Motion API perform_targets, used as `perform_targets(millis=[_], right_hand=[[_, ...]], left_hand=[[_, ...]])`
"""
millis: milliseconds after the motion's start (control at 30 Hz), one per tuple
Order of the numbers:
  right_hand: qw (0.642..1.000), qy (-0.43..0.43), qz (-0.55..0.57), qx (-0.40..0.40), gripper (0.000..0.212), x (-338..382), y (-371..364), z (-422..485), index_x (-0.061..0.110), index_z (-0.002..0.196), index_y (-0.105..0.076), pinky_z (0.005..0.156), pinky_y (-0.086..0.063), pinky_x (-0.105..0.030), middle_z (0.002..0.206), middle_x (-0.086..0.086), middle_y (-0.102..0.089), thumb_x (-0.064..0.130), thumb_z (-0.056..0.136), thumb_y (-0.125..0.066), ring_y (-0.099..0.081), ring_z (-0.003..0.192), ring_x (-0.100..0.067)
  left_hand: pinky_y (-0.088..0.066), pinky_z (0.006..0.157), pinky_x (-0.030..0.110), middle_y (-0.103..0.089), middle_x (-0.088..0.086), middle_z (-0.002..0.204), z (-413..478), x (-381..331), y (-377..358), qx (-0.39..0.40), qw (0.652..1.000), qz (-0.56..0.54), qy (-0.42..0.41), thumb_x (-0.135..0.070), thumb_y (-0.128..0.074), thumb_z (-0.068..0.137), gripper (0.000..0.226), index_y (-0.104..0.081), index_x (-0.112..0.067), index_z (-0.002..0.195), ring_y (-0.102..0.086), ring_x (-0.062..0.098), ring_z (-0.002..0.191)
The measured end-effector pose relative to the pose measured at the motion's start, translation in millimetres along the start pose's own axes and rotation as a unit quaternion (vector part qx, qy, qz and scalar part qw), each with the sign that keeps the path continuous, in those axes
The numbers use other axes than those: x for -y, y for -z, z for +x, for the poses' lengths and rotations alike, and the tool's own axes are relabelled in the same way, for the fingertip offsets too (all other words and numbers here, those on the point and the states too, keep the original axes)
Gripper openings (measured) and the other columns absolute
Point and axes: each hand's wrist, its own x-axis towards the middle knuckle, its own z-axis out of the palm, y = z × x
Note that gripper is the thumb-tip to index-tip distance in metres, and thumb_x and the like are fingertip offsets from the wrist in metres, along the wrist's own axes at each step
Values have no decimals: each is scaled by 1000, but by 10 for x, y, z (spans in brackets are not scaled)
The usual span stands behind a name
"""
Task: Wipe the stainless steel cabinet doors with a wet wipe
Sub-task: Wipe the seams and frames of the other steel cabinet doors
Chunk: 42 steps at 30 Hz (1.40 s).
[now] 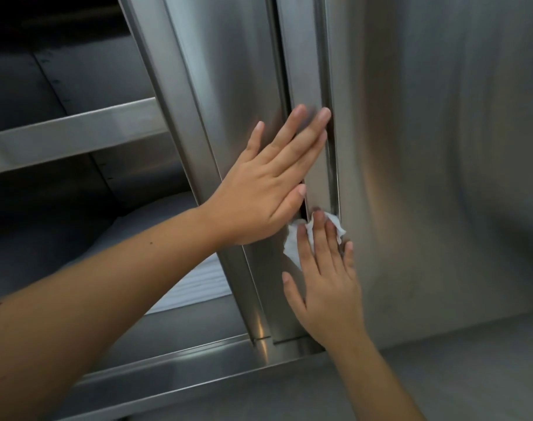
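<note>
Wipe [291,247] lay crumpled under the straight fingers of our right hand [326,284], pressed where the two steel doors [426,147] overlapped, near their bottom edge. Our left hand [268,189] lay flat and spread just above. Inside the open cabinet [168,369], a white ribbed sheet [198,284] lay below the shelf [71,135].

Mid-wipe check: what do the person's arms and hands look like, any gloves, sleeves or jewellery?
Both forearms are bare as far as the frame reaches: no sleeves and no gloves. The left hand and right hand show no ring, and neither wrist has a watch or bracelet. The nails on the fingers look short and unpainted.
</note>
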Motion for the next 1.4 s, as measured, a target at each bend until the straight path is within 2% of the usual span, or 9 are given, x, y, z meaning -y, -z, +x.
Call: perform_targets(millis=[267, 533, 667, 800, 933, 1067, 1167, 1267, 1400], right_hand=[[1000, 2, -3, 22, 69, -39, -47, -204, 9, 147, -21, 117, -8, -39, 152, -17, -22, 42, 89, -41, -18, 143, -24], [1000, 10, 6, 23, 74, -65, -92, -172, 14, 151, -9, 118, -4, -39, 157, -13, -8, 41, 90, -41, -7, 146, -22], [999, 9, 8, 49, 75, -167, -232, -534, 16, 152, -8, 117, -5, -40, 159, -5, 1, 40, 89, -41, -8, 146, -21], [998, 1, 5, 70, 74, -211, -330, -793, 17, 151, -10, 117, -5, -40, 159, -2, 2, 38, 88, -41, -8, 146, -19], [998, -13, 11, 64, 72, -188, -316, -813, 18, 149, -16, 116, -7, -42, 159, 1, 1, 39, 86, -42, -7, 146, -16], [999, -3, 9, 48, 69, -167, -229, -592, 13, 148, -22, 116, -3, -41, 155, -8, -17, 39, 87, -42, -5, 146, -15], [999, -1, 15, 47, 70, -171, -238, -561, 15, 149, -20, 116, -4, -41, 156, -6, -10, 37, 87, -42, -5, 146, -16], [997, 5, 25, 68, 72, -253, -321, -820, 19, 151, -11, 116, -5, -41, 159, -1, 1, 37, 88, -42, -5, 146, -16], [991, 5, 25, 134, 73, -370, -414, -1281, 21, 151, -11, 114, -8, -42, 159, 2, 1, 38, 87, -41, -10, 145, -17]], left_hand=[[2, 116, 45, -15, 17, 156, 7, 7, -27, 9, 1000, -7, 11, -24, -26, 96, 58, -15, -1, 148, 7, 18, 140], [-6, 113, 53, -22, 20, 154, -39, -27, -67, -2, 999, 49, -16, -27, -25, 97, 57, -21, 2, 147, -6, 29, 144], [-2, 114, 49, -21, 15, 155, -276, -83, -215, 38, 994, 72, -73, -30, -24, 99, 57, -19, -2, 148, -5, 21, 143], [-6, 113, 51, -23, 12, 155, -417, -206, -325, 50, 995, 58, -65, -30, -25, 98, 57, -19, -3, 148, -6, 20, 143], [-8, 112, 53, -24, 15, 154, -432, -257, -347, 47, 997, 49, -48, -29, -27, 97, 58, -22, -1, 147, -9, 20, 143], [-10, 112, 54, -24, 15, 154, -440, -289, -388, 35, 998, 42, -34, -28, -28, 96, 58, -21, -1, 147, -9, 21, 143], [-10, 112, 54, -23, 15, 155, -447, -307, -423, 32, 998, 42, -28, -28, -29, 96, 59, -20, -1, 147, -4, 20, 142], [-9, 112, 54, -22, 15, 155, -447, -302, -433, 34, 998, 36, -25, -27, -29, 96, 58, -18, -1, 148, -2, 19, 142], [-8, 113, 52, -22, 16, 155, -440, -286, -421, 44, 998, 24, -28, -25, -31, 96, 58, -18, 0, 147, -5, 21, 144]])
